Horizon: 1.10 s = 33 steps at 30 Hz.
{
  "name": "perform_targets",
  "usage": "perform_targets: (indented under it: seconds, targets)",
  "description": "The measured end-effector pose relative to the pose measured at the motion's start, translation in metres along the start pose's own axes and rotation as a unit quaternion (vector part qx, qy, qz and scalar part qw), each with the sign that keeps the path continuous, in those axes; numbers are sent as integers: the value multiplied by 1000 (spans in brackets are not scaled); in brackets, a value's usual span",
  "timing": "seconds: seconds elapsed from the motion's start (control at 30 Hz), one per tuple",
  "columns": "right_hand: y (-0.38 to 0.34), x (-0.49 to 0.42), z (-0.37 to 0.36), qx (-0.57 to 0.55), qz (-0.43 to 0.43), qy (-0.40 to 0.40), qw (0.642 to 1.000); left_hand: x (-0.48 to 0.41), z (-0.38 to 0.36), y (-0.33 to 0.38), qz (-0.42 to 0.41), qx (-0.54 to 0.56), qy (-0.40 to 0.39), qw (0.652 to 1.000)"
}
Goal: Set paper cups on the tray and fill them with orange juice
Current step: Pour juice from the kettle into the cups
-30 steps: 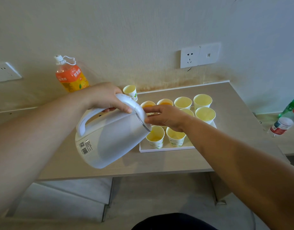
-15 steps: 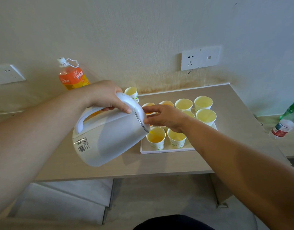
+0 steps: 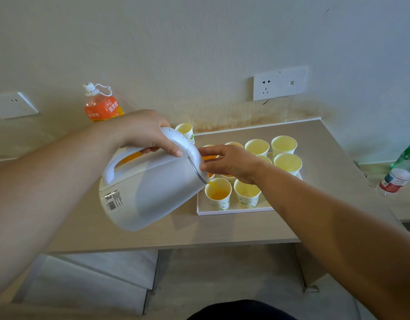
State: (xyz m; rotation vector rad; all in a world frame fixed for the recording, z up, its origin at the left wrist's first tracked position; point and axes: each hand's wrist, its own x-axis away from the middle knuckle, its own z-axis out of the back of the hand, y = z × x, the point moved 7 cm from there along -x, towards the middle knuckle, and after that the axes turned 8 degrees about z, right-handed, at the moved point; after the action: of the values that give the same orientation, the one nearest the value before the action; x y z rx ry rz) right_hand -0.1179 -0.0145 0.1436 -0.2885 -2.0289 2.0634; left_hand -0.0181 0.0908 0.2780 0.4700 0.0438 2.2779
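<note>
- Grip: the kettle (image 3: 153, 190) handle is held by the left hand (image 3: 143, 132), fingers curled round it; a firm hold is needed, with the tilt governed from the wrist.
- The lid edge, at the kettle's 3 o'clock, is touched by straight fingers of the right hand (image 3: 231, 162); light pressure should suffice.
- Juice (image 3: 212, 184) is being poured into the cup (image 3: 219, 195) at the tray's (image 3: 234, 211) 7 o'clock corner; it is partly full.
- The tilt is best reduced before the rim is reached, so nothing is spilled onto the tray.
</note>
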Motion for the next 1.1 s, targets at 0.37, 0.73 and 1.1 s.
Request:
perform_targets:
  seconds: [0.37, 0.73, 1.1]
  targets:
    - [-6, 2, 0, 1, 2, 4, 1000, 0, 3, 1, 2, -1, 6, 1000]
    - [-6, 1, 1, 12, -7, 1, 1000, -3, 2, 2, 4, -4, 3, 1000]
    - [-8, 1, 1, -7, 3, -5, 1000, -5, 4, 5, -1, -19, 4, 1000]
